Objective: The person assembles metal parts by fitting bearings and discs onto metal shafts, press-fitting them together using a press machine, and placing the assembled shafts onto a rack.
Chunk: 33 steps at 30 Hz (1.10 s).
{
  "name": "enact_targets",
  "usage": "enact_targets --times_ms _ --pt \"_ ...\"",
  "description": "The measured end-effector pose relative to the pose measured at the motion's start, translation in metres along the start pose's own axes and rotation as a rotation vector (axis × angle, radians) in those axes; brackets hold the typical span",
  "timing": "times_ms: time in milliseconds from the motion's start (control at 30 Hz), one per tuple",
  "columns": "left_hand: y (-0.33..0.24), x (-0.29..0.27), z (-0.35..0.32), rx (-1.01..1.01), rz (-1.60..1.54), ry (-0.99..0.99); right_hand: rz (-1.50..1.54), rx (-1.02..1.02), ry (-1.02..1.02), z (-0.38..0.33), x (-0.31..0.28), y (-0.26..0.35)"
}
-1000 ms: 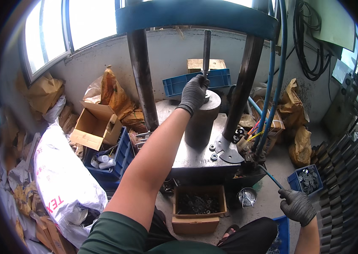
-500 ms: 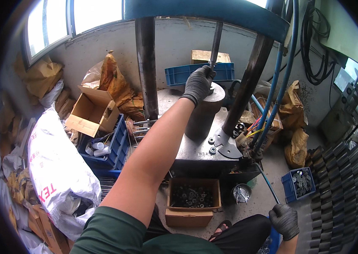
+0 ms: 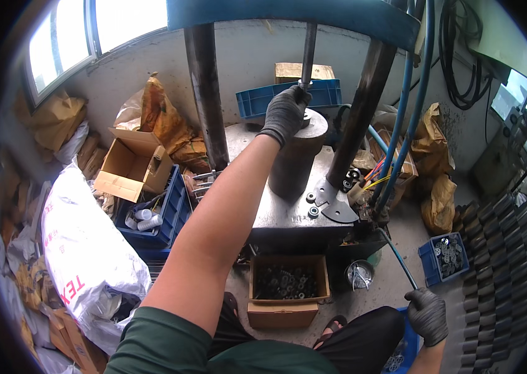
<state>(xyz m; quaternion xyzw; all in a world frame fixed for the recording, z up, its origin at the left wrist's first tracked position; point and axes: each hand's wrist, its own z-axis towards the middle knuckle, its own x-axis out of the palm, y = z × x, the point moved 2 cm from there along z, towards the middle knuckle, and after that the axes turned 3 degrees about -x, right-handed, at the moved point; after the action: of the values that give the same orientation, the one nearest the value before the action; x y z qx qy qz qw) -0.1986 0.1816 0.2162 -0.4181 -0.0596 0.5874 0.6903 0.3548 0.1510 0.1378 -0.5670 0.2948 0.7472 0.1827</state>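
Note:
My left hand (image 3: 285,115), in a dark grey glove, is closed at the lower end of the press's vertical rod (image 3: 309,53), just above the thick round steel block (image 3: 296,165). What its fingers hold is hidden behind the glove. On top of the block, next to the hand, sits a small dark ring (image 3: 306,118). At lower right my right hand (image 3: 427,315), gloved too, is wrapped round the end of a long thin lever (image 3: 398,258). Two small bearings (image 3: 313,212) and a dark curved plate (image 3: 339,212) lie on the steel press table (image 3: 263,219).
Below the table stands a cardboard box (image 3: 326,277) of small dark metal parts, beside a round metal bowl (image 3: 360,274). A blue bin (image 3: 443,258) of parts is at right, near stacked dark metal pieces (image 3: 500,268). Left are a white sack (image 3: 86,243) and a blue crate (image 3: 179,206).
My view has shifted slightly, so most of the press sits higher in the picture. Both hands keep their grips, and the parts on the table lie as before.

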Motion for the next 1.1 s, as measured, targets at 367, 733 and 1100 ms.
enact_targets --times_ms 367,733,1100 --pt "0.006 -0.001 0.001 -0.044 -0.036 0.032 -0.045 -0.242 -0.723 0.159 -0.08 -0.015" --pt "0.0 0.003 -0.004 -0.004 -0.096 -0.021 0.054 0.05 -0.431 0.161 -0.083 -0.045" --pt "-0.001 0.005 -0.004 -0.021 -0.055 -0.04 0.097 -0.014 0.374 0.006 0.0 -0.021"
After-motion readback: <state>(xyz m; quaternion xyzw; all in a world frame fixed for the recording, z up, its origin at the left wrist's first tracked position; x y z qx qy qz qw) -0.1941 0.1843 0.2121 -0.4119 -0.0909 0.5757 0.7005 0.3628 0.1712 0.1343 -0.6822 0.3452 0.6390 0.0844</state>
